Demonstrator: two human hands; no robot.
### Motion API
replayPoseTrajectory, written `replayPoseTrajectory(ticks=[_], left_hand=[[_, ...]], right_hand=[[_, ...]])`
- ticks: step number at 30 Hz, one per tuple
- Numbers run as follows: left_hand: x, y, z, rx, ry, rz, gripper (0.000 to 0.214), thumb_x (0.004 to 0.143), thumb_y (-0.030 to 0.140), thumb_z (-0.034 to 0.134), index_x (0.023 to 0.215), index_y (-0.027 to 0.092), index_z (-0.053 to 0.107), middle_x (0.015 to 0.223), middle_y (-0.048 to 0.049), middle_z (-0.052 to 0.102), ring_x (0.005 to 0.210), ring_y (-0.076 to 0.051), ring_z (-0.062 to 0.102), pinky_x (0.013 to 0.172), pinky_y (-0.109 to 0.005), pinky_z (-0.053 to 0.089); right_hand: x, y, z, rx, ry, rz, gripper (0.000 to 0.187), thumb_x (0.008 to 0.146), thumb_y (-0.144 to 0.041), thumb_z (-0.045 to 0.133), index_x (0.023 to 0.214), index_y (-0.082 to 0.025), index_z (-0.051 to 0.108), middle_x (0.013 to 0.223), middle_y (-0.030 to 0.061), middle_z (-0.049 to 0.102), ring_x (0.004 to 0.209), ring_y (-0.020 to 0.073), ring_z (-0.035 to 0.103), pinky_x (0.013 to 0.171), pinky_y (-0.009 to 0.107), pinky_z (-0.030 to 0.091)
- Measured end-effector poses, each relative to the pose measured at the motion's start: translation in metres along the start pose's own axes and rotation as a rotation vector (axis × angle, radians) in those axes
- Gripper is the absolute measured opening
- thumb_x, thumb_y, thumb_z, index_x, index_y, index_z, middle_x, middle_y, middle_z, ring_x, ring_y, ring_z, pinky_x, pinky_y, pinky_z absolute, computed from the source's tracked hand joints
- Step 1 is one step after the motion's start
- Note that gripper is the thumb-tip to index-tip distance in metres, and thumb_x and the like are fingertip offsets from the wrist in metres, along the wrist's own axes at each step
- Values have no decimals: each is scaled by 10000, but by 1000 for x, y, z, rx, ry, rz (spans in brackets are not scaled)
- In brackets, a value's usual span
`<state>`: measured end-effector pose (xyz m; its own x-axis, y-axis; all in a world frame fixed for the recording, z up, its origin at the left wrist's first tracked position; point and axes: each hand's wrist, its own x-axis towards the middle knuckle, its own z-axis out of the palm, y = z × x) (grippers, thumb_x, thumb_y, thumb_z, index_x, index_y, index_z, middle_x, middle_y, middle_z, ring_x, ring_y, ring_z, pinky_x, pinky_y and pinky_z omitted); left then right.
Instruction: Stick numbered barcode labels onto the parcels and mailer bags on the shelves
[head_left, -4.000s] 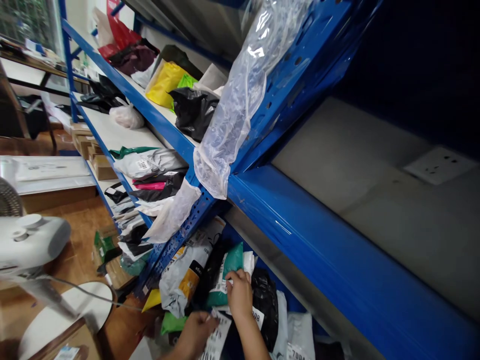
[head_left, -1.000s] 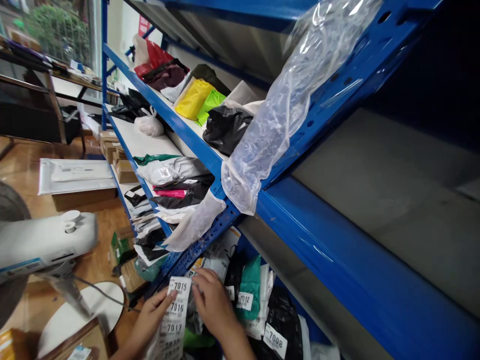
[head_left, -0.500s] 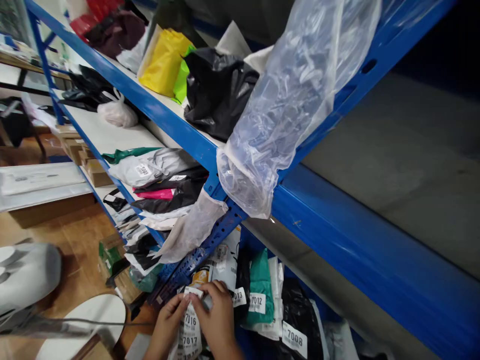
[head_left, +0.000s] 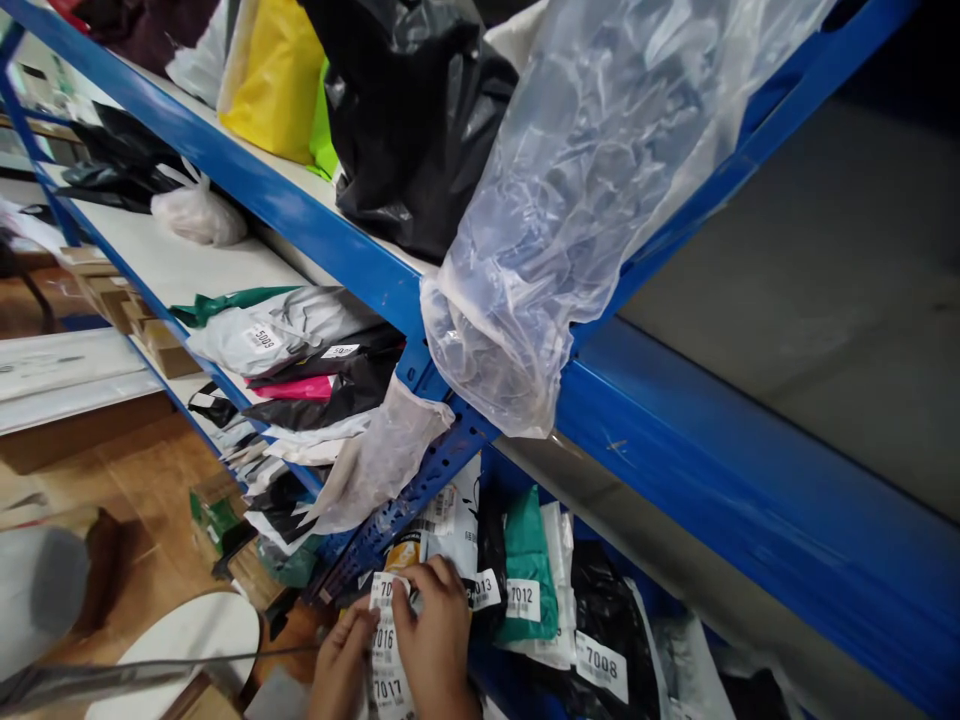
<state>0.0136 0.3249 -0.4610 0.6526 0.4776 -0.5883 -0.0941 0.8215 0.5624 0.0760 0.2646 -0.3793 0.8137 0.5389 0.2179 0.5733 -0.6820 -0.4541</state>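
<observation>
A white strip of numbered stickers [head_left: 387,650] (7016, 7017 readable) sits at the bottom centre. My left hand [head_left: 341,665] grips its left edge with curled fingers. My right hand [head_left: 431,635] pinches the top sticker of the strip at its upper corner. Just right of my hands, on the low shelf, stand parcels with number labels: a white and black one marked 7013 [head_left: 484,588], a green one marked 7012 [head_left: 525,570] and a black one marked 7008 [head_left: 600,640].
A blue metal rack [head_left: 675,450] runs diagonally across the view, its shelves stacked with plastic mailer bags [head_left: 300,350]. A clear plastic bag [head_left: 570,200] hangs over the upright. Cardboard boxes [head_left: 154,340] and a white round base [head_left: 187,640] lie on the wooden floor at left.
The view has tilted down and closer to the rack. My hands with the sticker strip have stayed low by the bottom shelf, the right hand now pinching the top sticker.
</observation>
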Motion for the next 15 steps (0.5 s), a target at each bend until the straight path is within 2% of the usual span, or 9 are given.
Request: replayPoseTrajectory(ticks=[3,7,11,15], left_hand=[[-3,-4,-4,-94,-97,-40,412,485,466,846,718,181,661,488,45,614,505,-166,607,524,-250,466],[-3,-2,-8,-49,-152,-43,444,482,496,850,629,159,600,477,49,582,446,-99,517,473,-198,398],[-5,-1,-11,64,-94,44,505,540,577,792,560,158,510,454,67,506,429,-59,408,427,-164,323],[-8,-3,-13,125,-60,104,509,568,606,762,577,159,517,501,61,505,491,-73,421,458,-166,353]], right_hand=[[1,2,0,30,-10,10,124,806,-142,571,779,-236,647,837,35,631,842,236,603,735,351,454],[3,4,1,63,-8,-4,106,808,-153,579,761,-219,647,822,36,630,832,225,599,731,338,452],[3,6,1,97,-1,-29,106,826,-170,576,785,-215,663,818,37,637,834,221,597,740,334,453],[2,8,1,111,3,-48,121,851,-190,560,795,-210,665,819,40,635,835,216,593,748,330,455]])
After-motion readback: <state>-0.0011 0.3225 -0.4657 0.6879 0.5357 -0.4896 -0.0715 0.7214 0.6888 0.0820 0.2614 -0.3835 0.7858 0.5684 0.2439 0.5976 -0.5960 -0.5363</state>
